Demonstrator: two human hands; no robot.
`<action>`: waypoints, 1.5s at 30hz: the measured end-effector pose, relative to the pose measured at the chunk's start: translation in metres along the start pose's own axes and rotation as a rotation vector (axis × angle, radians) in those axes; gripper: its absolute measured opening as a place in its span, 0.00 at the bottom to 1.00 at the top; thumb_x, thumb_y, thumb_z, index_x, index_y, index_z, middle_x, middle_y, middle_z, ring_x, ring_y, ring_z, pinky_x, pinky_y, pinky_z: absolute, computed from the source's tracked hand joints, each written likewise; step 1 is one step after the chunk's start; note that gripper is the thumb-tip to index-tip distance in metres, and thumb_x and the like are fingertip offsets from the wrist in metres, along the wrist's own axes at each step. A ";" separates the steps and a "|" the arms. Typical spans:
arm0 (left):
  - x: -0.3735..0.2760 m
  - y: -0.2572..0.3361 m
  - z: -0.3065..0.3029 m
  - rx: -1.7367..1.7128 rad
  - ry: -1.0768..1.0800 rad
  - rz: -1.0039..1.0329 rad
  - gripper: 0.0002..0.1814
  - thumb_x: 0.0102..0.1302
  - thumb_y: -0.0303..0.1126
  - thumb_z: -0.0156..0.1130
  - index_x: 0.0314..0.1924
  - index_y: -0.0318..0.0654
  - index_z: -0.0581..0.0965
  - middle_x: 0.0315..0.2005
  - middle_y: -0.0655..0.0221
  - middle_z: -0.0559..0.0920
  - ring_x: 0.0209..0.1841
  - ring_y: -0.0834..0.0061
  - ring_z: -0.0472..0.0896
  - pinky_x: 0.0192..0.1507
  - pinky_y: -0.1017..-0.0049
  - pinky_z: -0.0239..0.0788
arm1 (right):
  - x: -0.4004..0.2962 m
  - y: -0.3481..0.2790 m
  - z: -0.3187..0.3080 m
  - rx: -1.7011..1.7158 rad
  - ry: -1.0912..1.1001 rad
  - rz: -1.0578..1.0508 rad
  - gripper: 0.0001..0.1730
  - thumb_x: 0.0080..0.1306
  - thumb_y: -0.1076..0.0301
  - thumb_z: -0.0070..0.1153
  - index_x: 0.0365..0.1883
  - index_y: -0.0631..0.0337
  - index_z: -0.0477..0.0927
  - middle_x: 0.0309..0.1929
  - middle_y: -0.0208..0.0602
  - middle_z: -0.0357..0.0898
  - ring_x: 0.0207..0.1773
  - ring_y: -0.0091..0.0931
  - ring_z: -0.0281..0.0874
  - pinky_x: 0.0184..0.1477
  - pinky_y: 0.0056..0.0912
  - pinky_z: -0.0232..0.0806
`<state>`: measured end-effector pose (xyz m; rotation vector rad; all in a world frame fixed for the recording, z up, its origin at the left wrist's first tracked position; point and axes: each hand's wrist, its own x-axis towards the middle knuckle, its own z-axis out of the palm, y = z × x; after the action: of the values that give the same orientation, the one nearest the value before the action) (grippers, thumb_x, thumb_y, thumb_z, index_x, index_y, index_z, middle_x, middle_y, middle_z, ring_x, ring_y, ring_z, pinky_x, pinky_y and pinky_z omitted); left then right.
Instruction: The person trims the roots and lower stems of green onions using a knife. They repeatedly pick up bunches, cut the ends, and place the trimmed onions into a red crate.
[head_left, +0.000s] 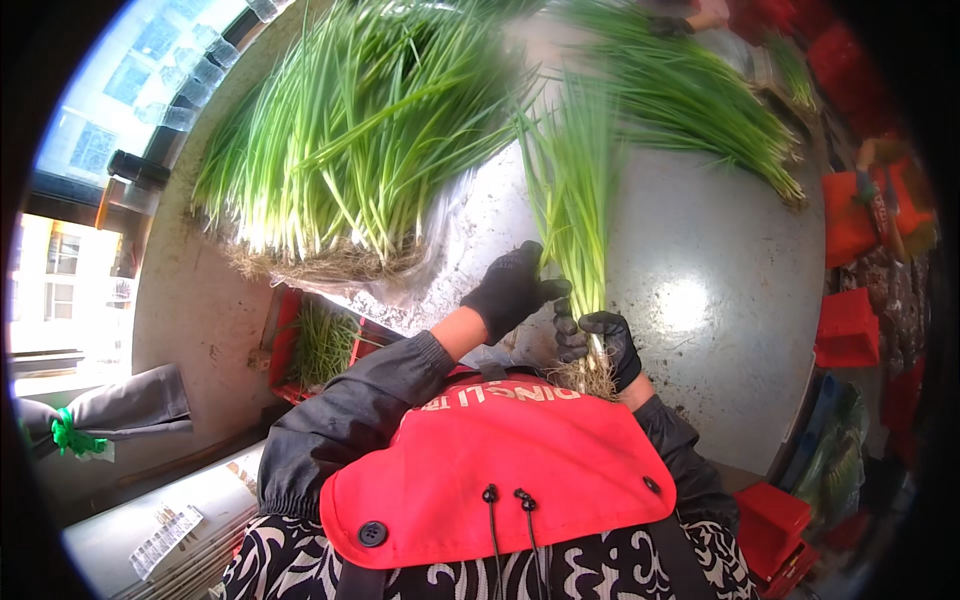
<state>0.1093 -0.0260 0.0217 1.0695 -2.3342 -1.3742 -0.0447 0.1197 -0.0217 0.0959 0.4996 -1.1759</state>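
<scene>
A bunch of green onions (583, 255) stands leaves away from me, its rooted white ends nearest my body. My right hand (602, 341), in a black glove, is closed around the bunch just above the roots. My left hand (514, 289), also black-gloved, is beside the stalks on their left with fingers apart; its thumb is close to the stems, and I cannot tell whether it touches them. A large pile of green onions (337, 150) with matted roots lies on plastic sheeting (457, 217) at the upper left. More green onions (690, 97) lie at the upper right.
The grey metal table (720, 247) carries bits of soil. A red crate (285, 345) holding greens is below its left side. Red containers (846, 328) stand beyond the right edge. Another person's gloved hand (670, 27) is at the top right. Plastic bottles (169, 116) line the window side.
</scene>
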 end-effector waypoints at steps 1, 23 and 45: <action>0.001 0.005 -0.005 -0.048 -0.056 -0.098 0.17 0.67 0.41 0.64 0.42 0.32 0.76 0.23 0.72 0.77 0.23 0.82 0.72 0.27 0.76 0.66 | -0.001 0.000 0.001 -0.115 0.080 -0.039 0.20 0.60 0.71 0.50 0.51 0.67 0.71 0.31 0.33 0.71 0.30 0.22 0.66 0.34 0.23 0.64; -0.086 0.027 -0.192 -0.869 0.337 0.003 0.16 0.74 0.44 0.47 0.31 0.43 0.71 0.15 0.77 0.65 0.14 0.83 0.62 0.17 0.79 0.52 | 0.024 -0.016 -0.077 -0.164 0.086 0.026 0.19 0.66 0.71 0.58 0.53 0.71 0.77 0.40 0.42 0.84 0.36 0.29 0.84 0.41 0.34 0.77; -0.156 -0.088 -0.304 0.674 0.788 -0.110 0.14 0.64 0.40 0.62 0.35 0.34 0.82 0.27 0.53 0.83 0.32 0.55 0.83 0.37 0.64 0.72 | 0.049 -0.024 -0.031 -0.366 0.170 -0.055 0.24 0.66 0.70 0.55 0.60 0.70 0.71 0.49 0.42 0.81 0.41 0.30 0.82 0.44 0.34 0.76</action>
<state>0.4206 -0.1456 0.1359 1.5501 -2.1140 -0.0516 -0.0623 0.0786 -0.0652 -0.1352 0.8643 -1.1174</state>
